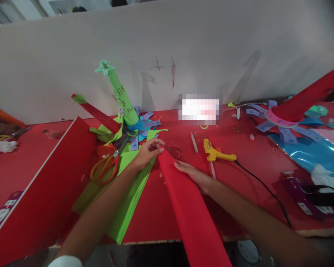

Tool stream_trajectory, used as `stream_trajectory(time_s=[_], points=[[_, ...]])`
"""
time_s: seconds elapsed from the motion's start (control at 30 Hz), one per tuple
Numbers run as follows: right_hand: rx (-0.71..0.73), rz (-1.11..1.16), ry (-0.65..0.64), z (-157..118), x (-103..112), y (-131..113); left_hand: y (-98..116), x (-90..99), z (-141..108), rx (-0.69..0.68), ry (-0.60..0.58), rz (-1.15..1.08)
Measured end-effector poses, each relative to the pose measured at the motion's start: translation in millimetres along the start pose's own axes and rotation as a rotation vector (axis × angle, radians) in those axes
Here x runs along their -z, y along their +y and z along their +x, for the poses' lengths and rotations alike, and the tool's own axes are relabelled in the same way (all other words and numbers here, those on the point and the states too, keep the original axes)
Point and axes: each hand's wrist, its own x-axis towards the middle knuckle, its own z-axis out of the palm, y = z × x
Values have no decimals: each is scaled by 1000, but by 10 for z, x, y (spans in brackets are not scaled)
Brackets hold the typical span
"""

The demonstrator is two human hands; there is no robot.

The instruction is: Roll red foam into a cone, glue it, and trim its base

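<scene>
A long red sheet [190, 207], perhaps felt or foam and seemingly rolled into a tapering tube, stretches from the table's middle down past the front edge. At its narrow far end, my left hand [149, 152] pinches the tip between thumb and fingers. My right hand [196, 175] grips the right side, thumb on top, its other fingers mostly hidden beneath. Under my left forearm lie green strips [132, 189]. Orange-handled scissors [108, 167] rest left of them. A yellow glue gun [218, 154] and a pencil-like stick [194, 142] lie beyond my right hand.
A green cone with a star top [122, 92] stands at the back, beside a thin red cone [100, 116]. A red divider board [44, 185] rises on the left. To the right are a red cone with a pink brim [285, 111], blue shiny film [295, 148] and a black cord [263, 189].
</scene>
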Motion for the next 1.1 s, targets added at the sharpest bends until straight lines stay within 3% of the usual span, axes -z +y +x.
stream_trajectory(time_s=[0.43,0.77,1.1], points=[[-9,19,52,8,22,-24,-3,11,-22,13,-6,-49],[2,0,1,6,-12,11,11,16,-8,12,18,10],[-82,5,58,2,5,38,-25,38,-5,-31,29,57]])
